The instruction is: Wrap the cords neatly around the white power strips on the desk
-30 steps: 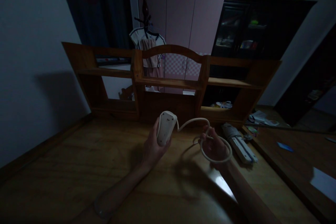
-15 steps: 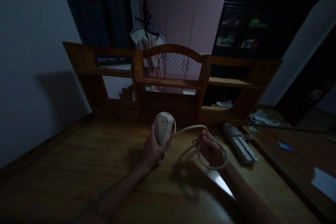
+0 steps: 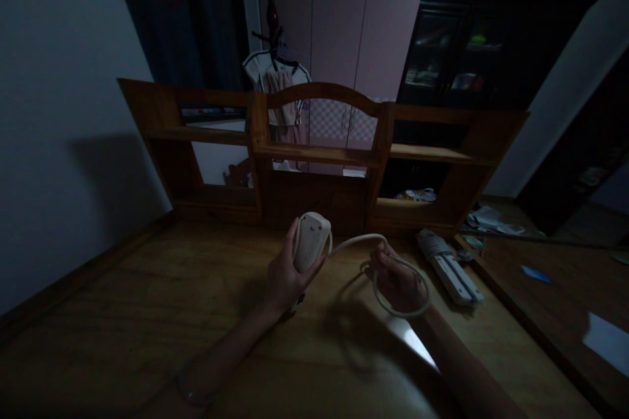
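A white power strip [image 3: 313, 240] is held tilted above the wooden desk, my left hand [image 3: 289, 278] wrapped round its lower part. Its white cord [image 3: 358, 237] passes round the strip's upper end and runs across to my right hand [image 3: 397, 278]. The fingers of that hand pinch the cord, and a loose loop of it hangs around the hand. The strip's underside and lower end are mostly covered by my left hand. To the right of my right hand lies a second white power strip [image 3: 458, 280], its cord wound round the far end.
A wooden shelf unit [image 3: 319, 155] stands along the back of the desk [image 3: 196, 314]. At the left is a wall [image 3: 63, 144]. A lower brown surface on the right carries a white paper [image 3: 608, 342] and a blue card [image 3: 535, 273].
My left hand has turned the power strip slightly, tipping its upper end a little to the right. My right hand stays nearly in place, and the cord loop has shifted slightly right.
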`<move>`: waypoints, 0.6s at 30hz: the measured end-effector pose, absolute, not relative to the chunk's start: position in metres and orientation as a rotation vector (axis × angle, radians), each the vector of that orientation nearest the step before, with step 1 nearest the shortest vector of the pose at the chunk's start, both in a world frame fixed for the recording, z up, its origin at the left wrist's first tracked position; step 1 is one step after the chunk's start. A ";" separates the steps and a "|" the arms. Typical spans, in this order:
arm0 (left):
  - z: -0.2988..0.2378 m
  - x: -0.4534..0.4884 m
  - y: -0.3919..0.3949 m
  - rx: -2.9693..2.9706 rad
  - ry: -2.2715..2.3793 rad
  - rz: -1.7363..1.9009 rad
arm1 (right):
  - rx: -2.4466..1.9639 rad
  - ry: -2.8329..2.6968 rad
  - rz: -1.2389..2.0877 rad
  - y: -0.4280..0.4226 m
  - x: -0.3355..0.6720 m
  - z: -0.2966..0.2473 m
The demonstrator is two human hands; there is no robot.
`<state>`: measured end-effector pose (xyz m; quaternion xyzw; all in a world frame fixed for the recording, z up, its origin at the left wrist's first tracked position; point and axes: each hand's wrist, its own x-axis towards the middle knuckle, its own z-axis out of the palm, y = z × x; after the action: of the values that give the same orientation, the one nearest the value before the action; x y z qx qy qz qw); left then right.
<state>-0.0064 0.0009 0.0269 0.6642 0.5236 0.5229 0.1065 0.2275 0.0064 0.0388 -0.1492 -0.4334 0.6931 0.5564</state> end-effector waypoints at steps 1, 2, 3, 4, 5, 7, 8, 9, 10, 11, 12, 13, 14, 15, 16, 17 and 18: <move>0.027 -0.006 0.002 1.957 1.534 1.549 | -0.362 -1.027 1.636 0.006 0.228 0.038; 0.026 -0.006 0.002 1.964 1.528 1.556 | -0.369 -1.031 1.636 0.007 0.228 0.038; 0.026 -0.006 0.003 1.974 1.523 1.564 | -0.376 -1.034 1.639 0.007 0.229 0.038; 0.026 -0.007 0.005 1.984 1.520 1.570 | -0.380 -1.035 1.641 0.007 0.229 0.037; 0.025 -0.007 0.006 1.994 1.519 1.574 | -0.381 -1.038 1.642 0.007 0.230 0.037; 0.025 -0.007 0.007 2.002 1.516 1.576 | -0.377 -1.041 1.633 0.008 0.230 0.036; 0.024 -0.007 0.007 2.001 1.515 1.576 | -0.376 -1.044 1.631 0.008 0.230 0.037; 0.024 -0.007 0.007 1.993 1.514 1.581 | -0.374 -1.048 1.631 0.008 0.230 0.037; 0.023 -0.006 0.007 1.975 1.519 1.592 | -0.373 -1.050 1.633 0.008 0.230 0.037; 0.023 -0.006 0.007 1.940 1.530 1.618 | -0.374 -1.050 1.636 0.008 0.230 0.037; 0.023 -0.006 0.006 1.891 1.546 1.657 | -0.377 -1.049 1.641 0.007 0.230 0.038; 0.023 -0.006 0.005 1.832 1.560 1.707 | -0.386 -1.045 1.643 0.007 0.230 0.038; 0.023 -0.006 0.003 1.773 1.565 1.767 | -0.395 -1.038 1.643 0.007 0.230 0.038; 0.023 -0.006 0.002 1.726 1.559 1.820 | -0.401 -1.031 1.641 0.006 0.229 0.038; 0.023 -0.007 0.001 1.697 1.546 1.863 | -0.401 -1.022 1.640 0.006 0.229 0.038; 0.023 -0.007 0.000 1.691 1.528 1.889 | -0.397 -1.011 1.645 0.007 0.229 0.038; 0.024 -0.008 -0.001 1.705 1.510 1.897 | -0.391 -0.997 1.654 0.007 0.228 0.037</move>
<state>-0.0078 -0.0011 0.0236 0.5730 0.5076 0.6373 0.0886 0.2284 0.0069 0.0374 -0.1655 -0.4215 0.6996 0.5527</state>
